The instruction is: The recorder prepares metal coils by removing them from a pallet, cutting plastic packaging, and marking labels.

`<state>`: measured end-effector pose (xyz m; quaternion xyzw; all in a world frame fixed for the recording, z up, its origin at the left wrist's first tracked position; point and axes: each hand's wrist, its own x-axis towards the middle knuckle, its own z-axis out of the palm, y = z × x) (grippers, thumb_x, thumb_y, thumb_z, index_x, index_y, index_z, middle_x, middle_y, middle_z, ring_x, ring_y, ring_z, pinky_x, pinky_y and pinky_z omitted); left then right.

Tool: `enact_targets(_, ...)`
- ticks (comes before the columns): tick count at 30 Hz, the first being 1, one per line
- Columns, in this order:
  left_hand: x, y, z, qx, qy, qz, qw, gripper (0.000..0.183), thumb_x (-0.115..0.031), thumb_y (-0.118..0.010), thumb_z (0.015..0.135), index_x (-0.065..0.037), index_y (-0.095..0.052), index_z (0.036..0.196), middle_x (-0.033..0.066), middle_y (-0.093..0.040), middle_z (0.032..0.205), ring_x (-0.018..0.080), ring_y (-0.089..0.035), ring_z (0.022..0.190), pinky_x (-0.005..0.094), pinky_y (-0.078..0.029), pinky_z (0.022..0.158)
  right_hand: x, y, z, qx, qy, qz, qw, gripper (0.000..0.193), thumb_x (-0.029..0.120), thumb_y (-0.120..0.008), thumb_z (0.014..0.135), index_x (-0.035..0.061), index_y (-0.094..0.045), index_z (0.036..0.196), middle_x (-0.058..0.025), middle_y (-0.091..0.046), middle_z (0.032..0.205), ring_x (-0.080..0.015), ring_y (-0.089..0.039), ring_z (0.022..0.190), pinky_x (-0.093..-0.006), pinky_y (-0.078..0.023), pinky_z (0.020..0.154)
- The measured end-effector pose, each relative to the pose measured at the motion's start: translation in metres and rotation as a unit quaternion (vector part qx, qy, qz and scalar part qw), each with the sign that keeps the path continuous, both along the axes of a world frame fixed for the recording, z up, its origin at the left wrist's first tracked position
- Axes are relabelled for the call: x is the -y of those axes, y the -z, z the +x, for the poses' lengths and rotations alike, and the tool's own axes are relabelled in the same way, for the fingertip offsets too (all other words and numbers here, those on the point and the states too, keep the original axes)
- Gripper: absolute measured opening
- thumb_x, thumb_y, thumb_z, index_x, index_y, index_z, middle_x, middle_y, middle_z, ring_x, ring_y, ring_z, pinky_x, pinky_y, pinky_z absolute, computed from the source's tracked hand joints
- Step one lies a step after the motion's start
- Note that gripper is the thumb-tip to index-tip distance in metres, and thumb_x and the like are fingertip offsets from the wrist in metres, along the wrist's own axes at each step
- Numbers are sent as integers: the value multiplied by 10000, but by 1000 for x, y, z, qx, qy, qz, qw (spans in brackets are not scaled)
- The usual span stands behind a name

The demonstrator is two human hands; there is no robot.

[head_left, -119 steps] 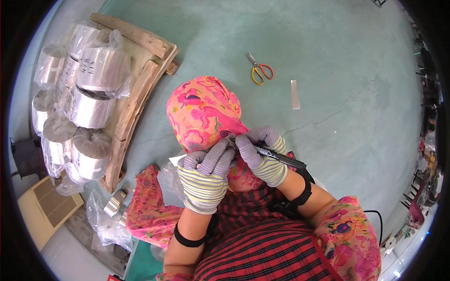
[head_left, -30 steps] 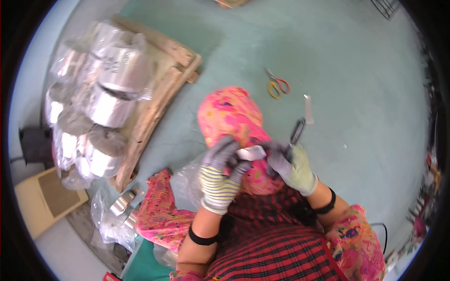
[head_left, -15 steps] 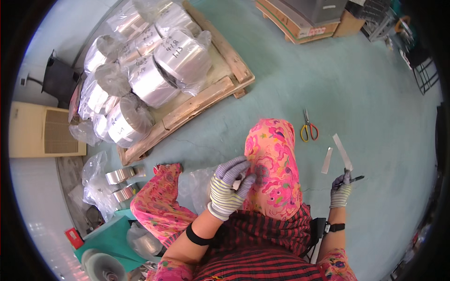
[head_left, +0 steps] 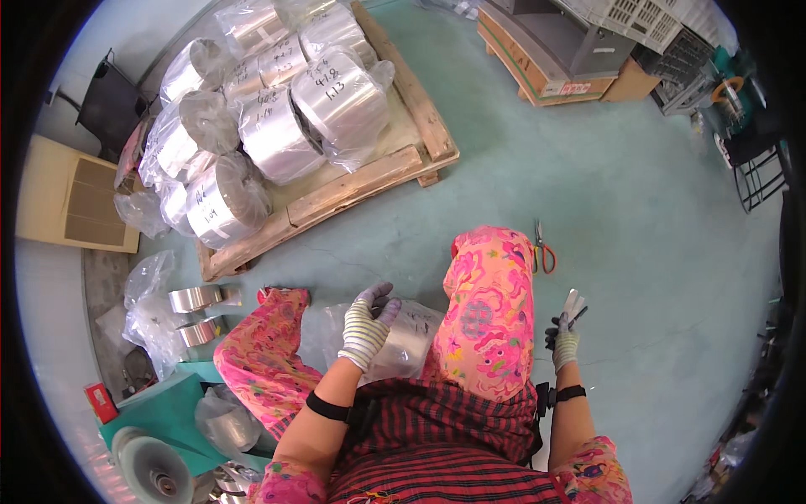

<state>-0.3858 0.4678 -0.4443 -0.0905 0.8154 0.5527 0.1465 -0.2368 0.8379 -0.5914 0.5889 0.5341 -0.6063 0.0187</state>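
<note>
Far off her left hand (head_left: pixel 368 323), seven wrapped foil rolls (head_left: pixel 277 134) wait on a pallet (head_left: pixel 369 181). That gloved hand lies spread open on one bagged roll (head_left: pixel 403 340) between her knees, apparently unopened. Her right hand (head_left: pixel 564 344) is closed on a thin blade (head_left: pixel 573 304), one pair of scissors (head_left: pixel 541 248) lying just beyond it

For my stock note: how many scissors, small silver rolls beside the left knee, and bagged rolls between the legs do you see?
Scissors: 1
Small silver rolls: 2
Bagged rolls: 1
Total: 4
</note>
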Motion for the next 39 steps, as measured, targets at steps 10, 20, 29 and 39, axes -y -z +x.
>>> enact_targets(10,24,17,9,81,9,-3,997,367,-128,-611,814,23,-526,1138,137,-610,1032,175,-583,949,281,-457,837,-11,-60,-89,-121,-127,114,978,531,528,-503,824,4,-556,888,-50,-569,585,-114,-529,488,-224,-391,432)
enact_targets(20,49,26,12,103,-45,64,992,364,-157,-590,836,25,-520,1143,141,-591,1089,196,-565,1004,292,-428,890,-42,-114,-193,-220,-255,149,930,507,480,-496,855,-21,-570,890,-63,-553,576,-126,-515,463,-241,-393,414)
enact_targets(29,73,20,13,98,-91,85,987,338,-183,-593,827,-19,-556,1121,123,-610,1059,189,-578,976,291,-439,876,78,-254,-333,-326,-425,110,837,450,406,-525,865,-38,-546,929,-67,-552,638,-94,-494,459,-221,-393,402)
enact_targets(39,86,36,16,108,-107,113,982,335,-203,-604,825,-13,-569,1098,119,-619,1041,182,-587,948,286,-449,848,236,-254,-330,-309,-558,102,763,483,430,-516,865,-49,-576,882,-68,-570,636,-88,-511,504,-209,-403,451)
